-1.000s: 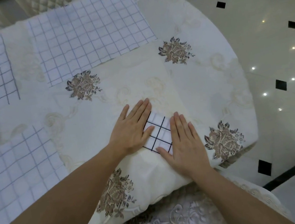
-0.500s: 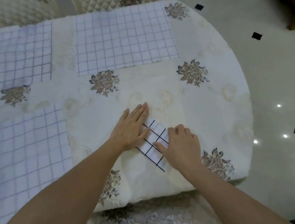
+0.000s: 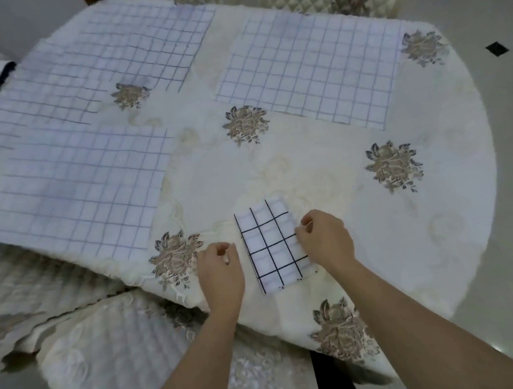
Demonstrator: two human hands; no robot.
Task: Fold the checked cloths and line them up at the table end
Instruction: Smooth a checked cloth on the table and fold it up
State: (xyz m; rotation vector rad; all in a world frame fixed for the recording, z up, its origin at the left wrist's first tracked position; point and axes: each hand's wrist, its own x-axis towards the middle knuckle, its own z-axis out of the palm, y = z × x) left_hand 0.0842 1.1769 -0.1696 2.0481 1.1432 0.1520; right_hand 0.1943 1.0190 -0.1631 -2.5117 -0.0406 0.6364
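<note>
Item 1, folded checked cloth (image 3: 272, 244): small rectangle with a bold dark grid, lying flat on the table (image 3: 431, 237) between my hands, slightly askew

Item 2, right hand (image 3: 325, 240): fingers curled, thumb and forefinger apparently pinching the cloth's right edge

Item 3, left hand (image 3: 221, 269): fingers curled in, holding nothing, just beside the cloth's left edge with a strip of tablecloth (image 3: 325, 160) showing between

Items 4 to 6, unfolded: far right cloth (image 3: 307, 68) well beyond my right hand; far left cloth (image 3: 102, 58) and near left cloth (image 3: 77, 197) out past my left hand, meeting or overlapping, I cannot tell which

Handling note, my judgement: this one looks ready to place. Bring my left hand in to grip the opposite edge so the layers stay stacked, carry it flat, set it square to the table end, and leave room alongside for the three to come
</note>
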